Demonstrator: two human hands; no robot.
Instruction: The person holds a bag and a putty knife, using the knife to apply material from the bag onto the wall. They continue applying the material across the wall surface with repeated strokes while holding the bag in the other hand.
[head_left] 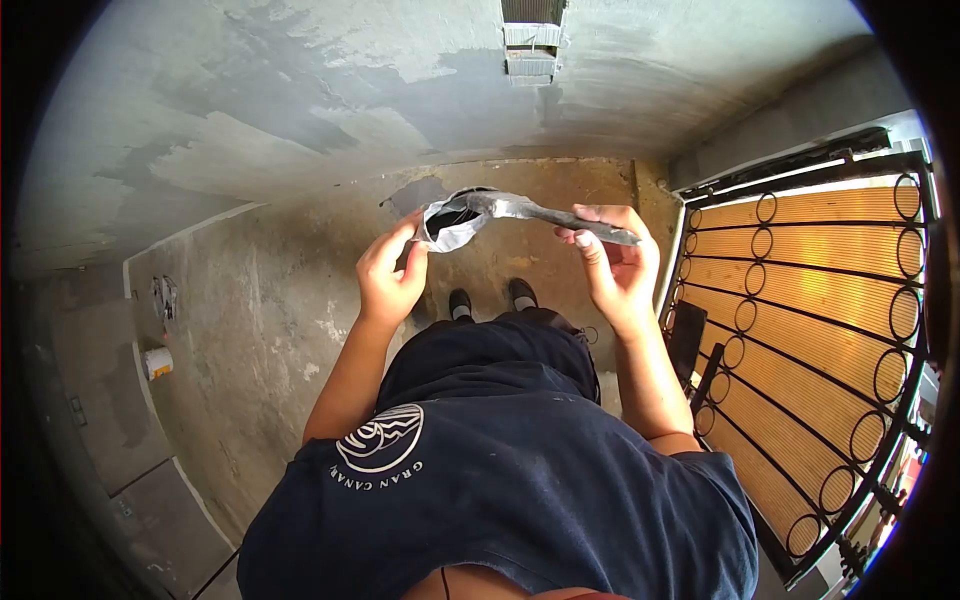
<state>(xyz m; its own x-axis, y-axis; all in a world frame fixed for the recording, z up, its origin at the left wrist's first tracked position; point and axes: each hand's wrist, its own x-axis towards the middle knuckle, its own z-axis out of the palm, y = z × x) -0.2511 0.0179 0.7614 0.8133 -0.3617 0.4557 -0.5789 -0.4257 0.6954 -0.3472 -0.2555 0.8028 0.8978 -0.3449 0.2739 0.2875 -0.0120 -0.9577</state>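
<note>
My left hand [392, 278] pinches the near left rim of a small, grey-smeared paint container [455, 238] with a dark inside. It is tilted, so its opening partly faces me. In my right hand [625, 275] is the handle of what looks like a paintbrush [560, 217], coated in grey, gripped between thumb and fingers near its end. The brush's head lies at the container's right rim; its bristles are hard to make out. Both hands are held out in front of my body, above the floor.
Ahead is a wall [300, 90] with patchy grey coating and a small vent opening [532, 40]. A black metal gate [800, 330] with orange-brown panels stands on the right. A white bucket [158, 363] sits on the stained concrete floor [270, 330] at left.
</note>
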